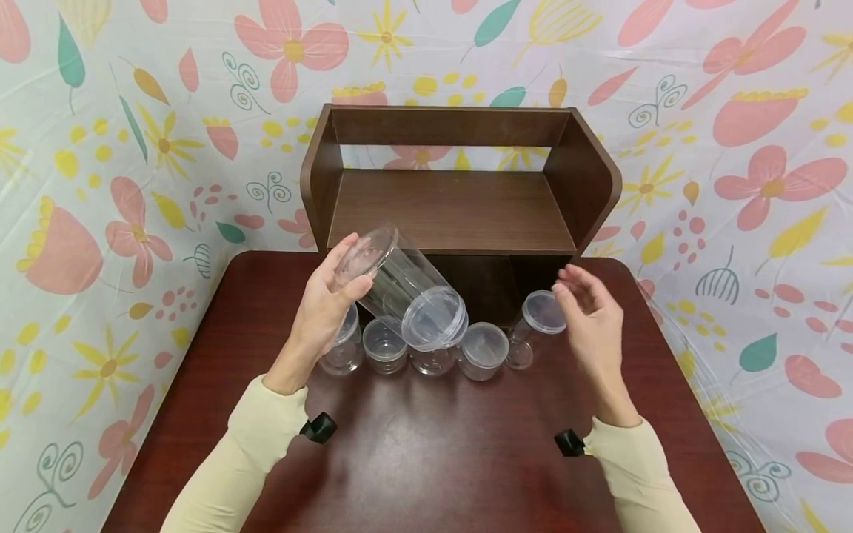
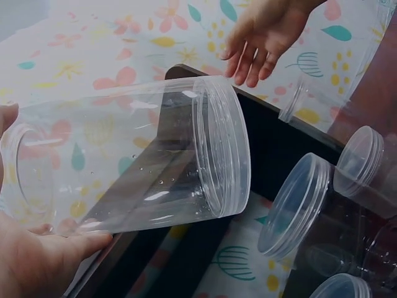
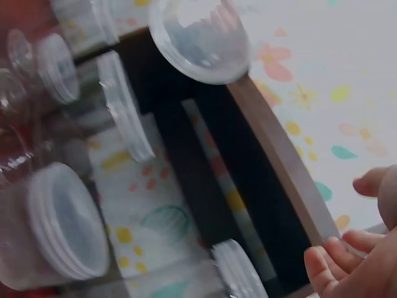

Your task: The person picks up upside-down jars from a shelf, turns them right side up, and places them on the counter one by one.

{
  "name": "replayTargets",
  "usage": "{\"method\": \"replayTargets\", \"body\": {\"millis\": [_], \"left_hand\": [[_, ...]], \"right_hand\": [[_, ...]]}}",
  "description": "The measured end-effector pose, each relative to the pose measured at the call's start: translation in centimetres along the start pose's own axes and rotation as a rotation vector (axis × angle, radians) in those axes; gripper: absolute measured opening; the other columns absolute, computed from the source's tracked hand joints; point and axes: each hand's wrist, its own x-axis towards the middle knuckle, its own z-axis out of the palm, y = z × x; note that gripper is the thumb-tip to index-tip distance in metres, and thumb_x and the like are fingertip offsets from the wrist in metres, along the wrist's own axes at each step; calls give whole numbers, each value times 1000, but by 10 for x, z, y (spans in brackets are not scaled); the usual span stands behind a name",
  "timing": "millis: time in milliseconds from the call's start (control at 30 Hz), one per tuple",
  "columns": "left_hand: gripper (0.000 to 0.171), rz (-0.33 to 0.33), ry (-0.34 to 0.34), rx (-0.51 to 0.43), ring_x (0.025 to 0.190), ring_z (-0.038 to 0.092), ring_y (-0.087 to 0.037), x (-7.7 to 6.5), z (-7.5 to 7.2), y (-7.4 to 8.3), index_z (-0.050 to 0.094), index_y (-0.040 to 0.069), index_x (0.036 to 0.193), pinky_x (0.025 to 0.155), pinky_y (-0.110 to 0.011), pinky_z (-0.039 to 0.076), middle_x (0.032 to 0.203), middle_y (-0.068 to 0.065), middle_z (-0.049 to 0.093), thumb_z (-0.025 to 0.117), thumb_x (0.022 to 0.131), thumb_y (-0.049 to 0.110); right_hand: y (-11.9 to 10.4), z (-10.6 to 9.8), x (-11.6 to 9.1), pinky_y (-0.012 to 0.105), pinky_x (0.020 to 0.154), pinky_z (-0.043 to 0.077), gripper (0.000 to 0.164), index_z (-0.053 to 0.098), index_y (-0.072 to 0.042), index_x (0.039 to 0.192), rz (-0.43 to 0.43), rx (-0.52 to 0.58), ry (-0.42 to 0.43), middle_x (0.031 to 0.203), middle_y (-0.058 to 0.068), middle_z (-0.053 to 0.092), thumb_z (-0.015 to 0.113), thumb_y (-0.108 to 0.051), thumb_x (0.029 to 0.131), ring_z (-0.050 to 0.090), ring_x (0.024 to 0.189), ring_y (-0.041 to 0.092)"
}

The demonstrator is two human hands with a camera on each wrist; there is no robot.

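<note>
My left hand (image 1: 316, 311) grips a large clear plastic jar (image 1: 406, 270) around its base end. The jar is raised and tilted, with its translucent lid (image 1: 435, 318) low and to the right. In the left wrist view, small drops or specks show on the jar wall (image 2: 155, 171). To the right, my right hand (image 1: 593, 318) holds nothing; its fingers are loosely bent. It is beside a slim lidded jar (image 1: 545, 314). Below the large jar stand a short jar (image 1: 385, 346) and another short jar (image 1: 483, 352).
A dark brown shelf unit (image 1: 453, 207) stands at the back of the reddish-brown table (image 1: 426, 459). One more lidded jar (image 1: 342, 352) stands at the row's left end. Another jar (image 1: 433, 363) is partly hidden beneath the raised one. A flowered sheet (image 1: 220, 74) hangs behind and at both sides.
</note>
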Motion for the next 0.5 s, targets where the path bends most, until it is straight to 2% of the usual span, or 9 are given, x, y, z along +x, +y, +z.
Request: {"method": "replayTargets", "body": {"millis": [133,200,367,500], "left_hand": [[86,-11,2,-14,147,37,-36,-1,4,-3,20,-11,158,114,-39,40,161,-30,31,66,88,9],[85,-23,11,-27,146,38,-35,-2,6,-5,20,-11,158,115,-38,39,161,-30,30,64,88,8],[84,-65,39,-62,137,47,-27,-3,7,-11,20,-10,159,115,-35,38,160,-30,31,61,87,8],[84,-70,32,-87,136,48,-25,-4,7,-17,18,-11,158,116,-37,37,160,-31,30,60,87,7]], "right_hand": [[7,5,-15,19,90,50,36,65,1,133,-2,-68,-117,118,-1,70,69,1,97,66,108,17],[11,8,-21,20,89,50,38,63,0,134,-8,-75,-163,120,0,69,69,1,97,66,107,21],[19,13,-32,22,88,52,46,59,2,139,-36,-49,-268,128,14,63,69,7,94,65,103,21],[24,18,-39,26,92,51,57,52,5,144,-80,16,-351,132,19,59,68,15,90,61,113,23]]}}
